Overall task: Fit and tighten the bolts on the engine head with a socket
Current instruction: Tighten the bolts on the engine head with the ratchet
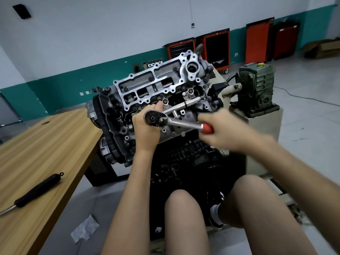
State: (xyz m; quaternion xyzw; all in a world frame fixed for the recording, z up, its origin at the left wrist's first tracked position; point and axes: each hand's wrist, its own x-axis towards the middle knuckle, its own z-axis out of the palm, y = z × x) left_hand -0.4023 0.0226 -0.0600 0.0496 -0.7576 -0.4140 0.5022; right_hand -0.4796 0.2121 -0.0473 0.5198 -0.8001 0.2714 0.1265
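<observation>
Edges: the table (46,144) edge runs just left of the engine head (156,89). A green gearbox (257,83) stands just right of it.
Room: open grey floor (303,129) lies to the right and far back. The person's knees (182,201) are near, below the engine.
Engine head: silver and black metal, tilted, with many small holes along its shiny frame.
Ratchet (165,120): shiny with a red grip. Its round end is over the near middle of the engine head.
Left hand (145,127): at the round end. Its fingers (158,106) are mostly hidden, so I cannot tell their grip.
Right hand (220,129): blurry, wrapped round the red grip.
Counts: two hands, one ratchet, one shiny bar (185,103) lying on the engine head, one black-handled tool (36,188) on the table, four orange and red tool carts (214,46) by the far wall.
</observation>
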